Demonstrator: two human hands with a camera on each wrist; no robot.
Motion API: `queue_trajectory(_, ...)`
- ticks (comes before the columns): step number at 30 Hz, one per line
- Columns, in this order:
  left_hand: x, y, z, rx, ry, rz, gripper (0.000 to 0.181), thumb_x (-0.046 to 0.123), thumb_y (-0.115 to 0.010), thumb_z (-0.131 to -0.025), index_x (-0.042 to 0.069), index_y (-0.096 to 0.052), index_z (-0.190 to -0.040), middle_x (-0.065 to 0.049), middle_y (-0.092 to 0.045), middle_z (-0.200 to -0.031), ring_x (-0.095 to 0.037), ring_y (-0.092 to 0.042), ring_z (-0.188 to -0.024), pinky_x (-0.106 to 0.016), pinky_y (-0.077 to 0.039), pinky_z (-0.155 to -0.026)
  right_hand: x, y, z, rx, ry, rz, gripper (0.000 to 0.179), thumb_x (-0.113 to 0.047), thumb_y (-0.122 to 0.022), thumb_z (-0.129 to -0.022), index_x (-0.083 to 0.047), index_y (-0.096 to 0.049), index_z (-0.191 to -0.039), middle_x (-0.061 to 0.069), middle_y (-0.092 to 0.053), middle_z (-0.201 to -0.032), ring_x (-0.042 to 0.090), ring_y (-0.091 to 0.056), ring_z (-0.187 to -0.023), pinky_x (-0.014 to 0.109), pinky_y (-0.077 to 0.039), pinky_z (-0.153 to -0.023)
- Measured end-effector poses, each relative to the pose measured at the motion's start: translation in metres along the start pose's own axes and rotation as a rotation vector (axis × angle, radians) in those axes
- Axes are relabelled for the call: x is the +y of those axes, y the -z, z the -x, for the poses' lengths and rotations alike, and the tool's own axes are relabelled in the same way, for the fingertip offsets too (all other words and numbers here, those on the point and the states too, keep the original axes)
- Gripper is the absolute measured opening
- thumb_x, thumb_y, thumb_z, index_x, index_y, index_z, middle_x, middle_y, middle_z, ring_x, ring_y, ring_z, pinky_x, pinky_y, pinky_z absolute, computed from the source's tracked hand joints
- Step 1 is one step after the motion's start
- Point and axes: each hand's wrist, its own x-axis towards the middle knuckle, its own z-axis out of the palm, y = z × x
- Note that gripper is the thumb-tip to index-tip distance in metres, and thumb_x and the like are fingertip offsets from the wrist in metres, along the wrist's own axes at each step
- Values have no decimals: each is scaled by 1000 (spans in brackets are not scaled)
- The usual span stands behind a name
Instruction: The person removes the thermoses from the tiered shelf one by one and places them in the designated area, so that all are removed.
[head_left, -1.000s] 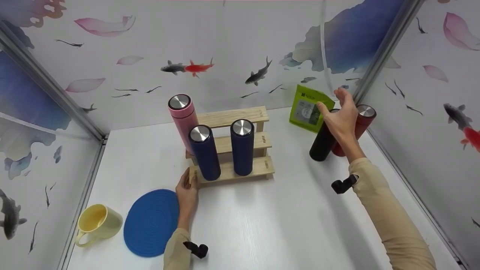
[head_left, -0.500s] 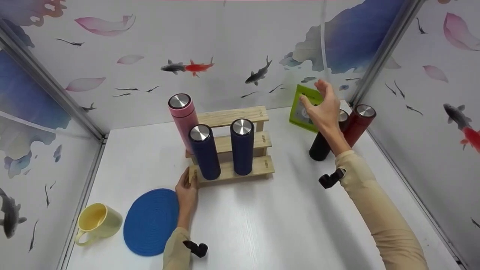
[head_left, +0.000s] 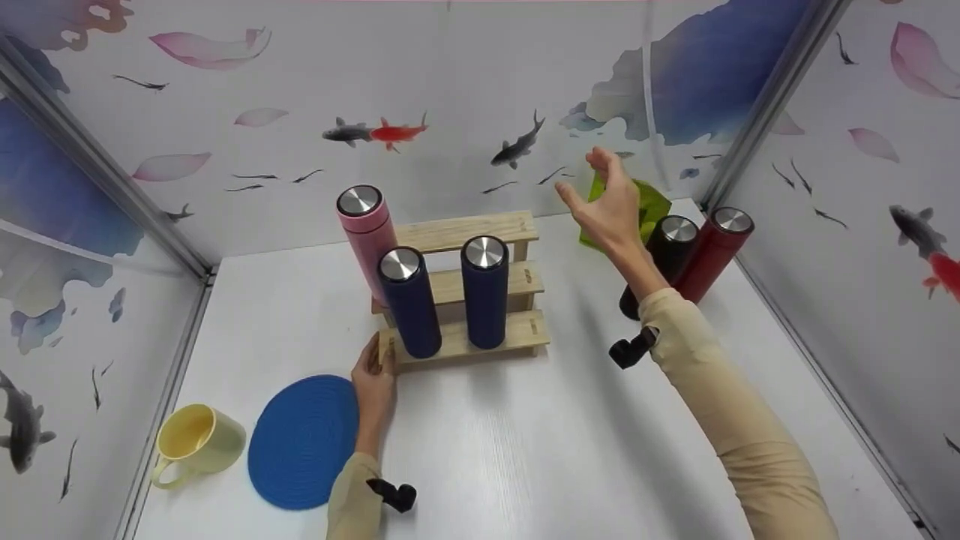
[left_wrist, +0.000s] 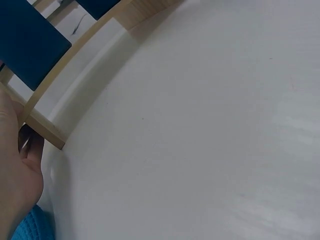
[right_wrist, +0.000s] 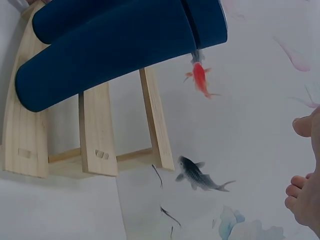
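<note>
Right hand (head_left: pixel 611 206): while it swings leftward, away from the black flask (head_left: pixel 666 255) and the red flask (head_left: pixel 709 259), its fingers and thumb are spread with nothing between them; a second ago it was over those two, and now it's up in front of the green pouch (head_left: pixel 652 206), hiding part of it.

Black flask: there's its steel cap, uncovered again! It stands on the desk (head_left: pixel 487 450) right up by the red flask, neither having shifted; whether the pair touch, I can't tell from here.

Left hand (head_left: pixel 373 386): no change on this side, fingers gripping the left end of the lowest tier of the wooden rack (head_left: pixel 465 234), just as they were.

Wooden rack: holding steady, same load as before. The pink flask (head_left: pixel 367 244) is upright at the left end of the middle tier, with the left navy flask (head_left: pixel 412 315) and the right navy flask (head_left: pixel 486 307) upright on the lowest.

Navy flasks, the upshot: neither hand is on them, and only the right hand has travelled. It looks like an empty-handed pass back toward the rack, so the flask arrangement hasn't advanced in this second; the left hand's hold probably keeps the rack from sliding.
</note>
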Motion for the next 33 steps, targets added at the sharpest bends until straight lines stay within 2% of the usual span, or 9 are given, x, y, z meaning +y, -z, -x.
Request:
queue_trajectory(4, 0, 1, 0, -8, 11, 4, 49, 3, -58, -101, -2, -47, -149, -24, -50, -151, -33, -49, -141, -17, -46, -106, -8, -10, 2, -14, 12, -4, 70, -29, -76, -91, 2, -46, -146, 18, -57, -145, 29, -51, -138, 40, -38, -120)
queue_trajectory(7, 3, 1, 1, -19, 25, -7, 50, 4, -57, -102, -2, -46, -149, -23, -47, -153, -33, -46, -143, -25, -44, -112, -15, -18, 3, -31, 14, -4, 71, -32, -75, -92, 1, -46, -147, 17, -57, -145, 28, -51, -139, 39, -38, -119)
queue_trajectory(11, 5, 1, 0, -29, 46, -3, 50, 2, -57, -101, -5, -44, -149, -25, -46, -154, -36, -44, -144, -27, -46, -111, -23, -26, 5, -53, 25, -13, 72, -33, -74, -92, 1, -45, -147, 17, -56, -146, 28, -50, -140, 39, -38, -120)
queue_trajectory(15, 4, 0, -1, -32, 42, 6, 50, 2, -57, -101, -5, -44, -150, -25, -44, -155, -36, -43, -145, -37, -42, -115, -30, -35, 5, -71, 35, -28, 72, -32, -75, -92, 1, -45, -148, 17, -55, -146, 29, -50, -140, 38, -38, -120)
queue_trajectory(17, 3, 0, 0, -27, 39, -8, 50, 4, -57, -102, -2, -45, -150, -23, -45, -155, -34, -43, -145, -34, -43, -115, -34, -39, 5, -84, 39, -43, 72, -31, -75, -92, 2, -44, -147, 18, -55, -146, 29, -50, -140, 38, -38, -120)
queue_trajectory(21, 2, 0, 2, -17, 34, -15, 50, 7, -58, -102, 1, -46, -150, -22, -47, -154, -33, -46, -143, -20, -48, -106, -43, -46, 5, -104, 48, -53, 72, -32, -75, -92, 2, -44, -147, 19, -55, -146, 29, -50, -140, 38, -38, -119)
queue_trajectory(23, 3, 0, 2, -17, 28, -6, 50, 6, -58, -102, 0, -46, -150, -23, -47, -154, -34, -46, -143, -20, -47, -106, -48, -49, 5, -111, 47, -55, 72, -33, -75, -92, 1, -44, -147, 18, -55, -146, 29, -49, -140, 38, -38, -119)
queue_trajectory(29, 17, 1, 6, -32, 16, 5, 51, 4, -58, -102, -6, -43, -149, -26, -44, -155, -37, -42, -145, -44, -37, -119, -64, -61, 6, -136, 55, -52, 72, -33, -75, -92, 1, -44, -147, 17, -56, -146, 27, -50, -140, 34, -37, -120)
queue_trajectory(33, 29, 3, 10, -54, 20, 10, 51, 2, -58, -101, -10, -42, -148, -29, -43, -154, -40, -42, -144, -47, -38, -117, -74, -70, 7, -152, 72, -50, 71, -34, -74, -92, 1, -45, -147, 15, -56, -146, 26, -51, -139, 33, -38, -119)
